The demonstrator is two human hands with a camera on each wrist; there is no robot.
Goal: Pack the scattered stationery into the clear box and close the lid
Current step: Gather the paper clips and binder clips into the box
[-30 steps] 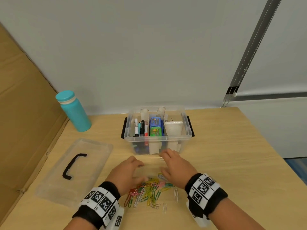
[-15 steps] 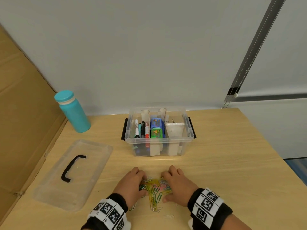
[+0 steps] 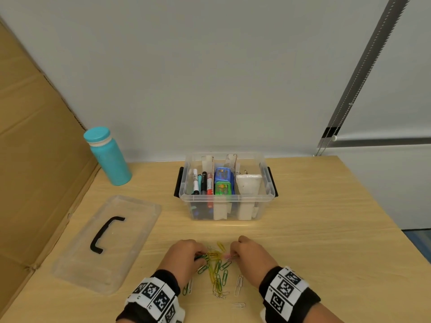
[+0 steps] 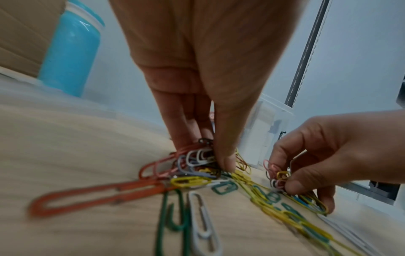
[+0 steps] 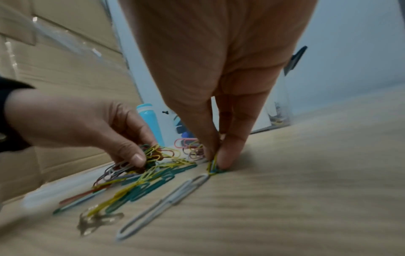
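a cardboard sheet (image 3: pixel 35 159) stands along the far left edge of the table (image 3: pixel 326 229), with a teal bottle (image 3: pixel 108 157) upright beside it near the wall. in front of the bottle the clear lid (image 3: pixel 109 243) lies flat on the table, black handle up, well apart from the box. the left hand (image 3: pixel 184 255) is down at the near middle of the table, its grip closed on a bunch of paper clips (image 3: pixel 217 269), thumb and fingertips (image 4: pixel 228 162) pinching red, white and yellow ones against the wood. more clips trail loose toward the near edge (green, yellow and a few white ones lying apart). just right of the pile the right hand (image 3: pixel 250 255) has its grip closed too, thumb and fingers pinching a smaller cluster of clips against the table. beyond both hands, the clear box (image 3: pixel 227 206) sits open in the middle of the table, with markers (image 3: pixel 203 183) in its left compartment, a blue and green item in the middle, and something white on the right.
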